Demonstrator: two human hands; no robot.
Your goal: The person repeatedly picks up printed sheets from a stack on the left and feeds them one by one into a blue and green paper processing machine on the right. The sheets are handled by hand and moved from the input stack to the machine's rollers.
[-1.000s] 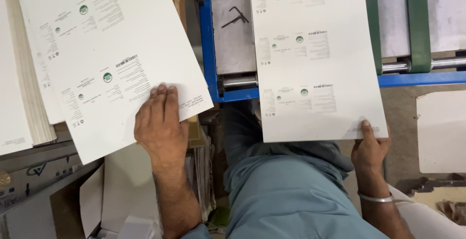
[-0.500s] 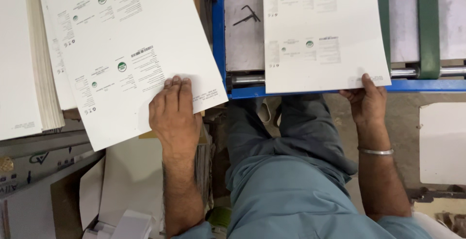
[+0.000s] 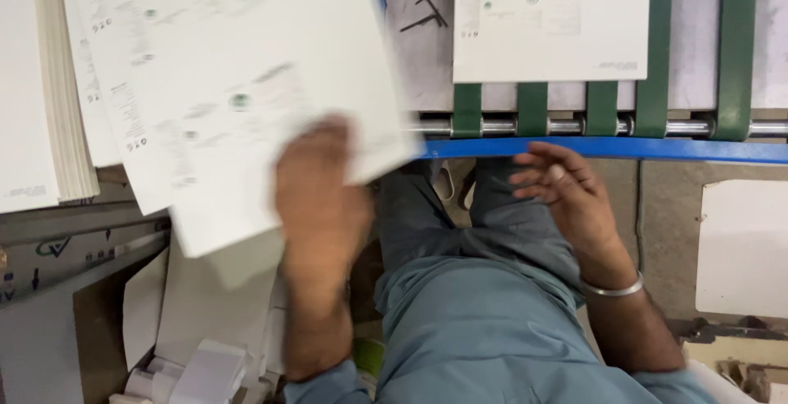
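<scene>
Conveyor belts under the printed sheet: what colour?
Green belts, carrying the white printed sheet; head view.

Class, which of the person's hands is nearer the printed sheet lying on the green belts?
The right hand: it hovers open just below that sheet. The left hand is far left, on another sheet.

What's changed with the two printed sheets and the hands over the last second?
The right hand has let go of the right printed sheet, which moved up the green belts away from the person; that hand now hangs open, touching nothing. The left hand has shifted right with the left printed sheet, blurred in motion. The paper stack at left stayed put.
</scene>
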